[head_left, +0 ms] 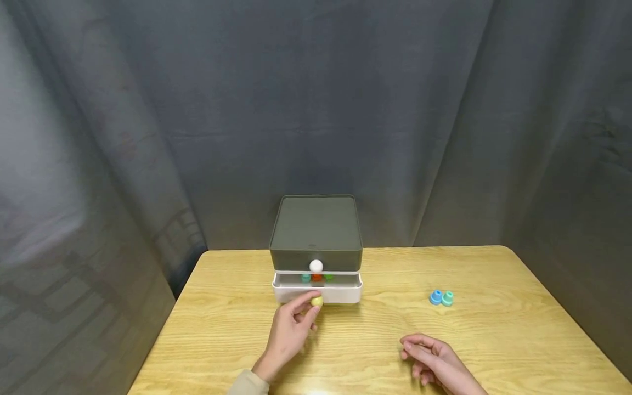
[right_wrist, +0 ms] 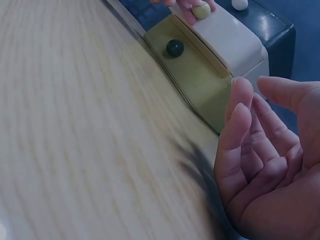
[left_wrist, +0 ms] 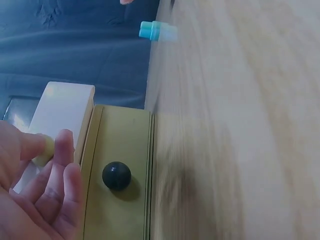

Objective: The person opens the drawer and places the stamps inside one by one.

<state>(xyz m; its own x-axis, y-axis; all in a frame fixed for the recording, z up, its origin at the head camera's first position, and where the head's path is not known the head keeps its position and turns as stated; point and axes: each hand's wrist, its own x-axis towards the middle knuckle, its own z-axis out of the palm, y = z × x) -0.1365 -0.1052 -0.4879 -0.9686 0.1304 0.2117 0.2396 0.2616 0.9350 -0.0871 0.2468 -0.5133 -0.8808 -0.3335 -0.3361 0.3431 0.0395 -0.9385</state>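
My left hand (head_left: 290, 330) pinches the round pale yellow knob (head_left: 317, 301) on the front of a white drawer (head_left: 343, 295) between thumb and fingers. This drawer juts out of a small cabinet (head_left: 316, 222) with a dark grey top. Inside it sit a teal piece (head_left: 306, 278), an orange piece (head_left: 317, 277) and a green piece (head_left: 328, 276), partly hidden under the upper drawer. Over the table at the right, my right hand (head_left: 436, 362) hovers with fingers loosely bent and nothing between them.
A blue stepped peg (head_left: 435, 297) and a teal stepped peg (head_left: 447, 298) stand side by side on the wooden table (head_left: 222, 318), right of the cabinet. The upper drawer has a white knob (head_left: 316, 266); an olive lower drawer has a dark knob (left_wrist: 116, 176). Grey curtain (head_left: 316, 109) hangs behind.
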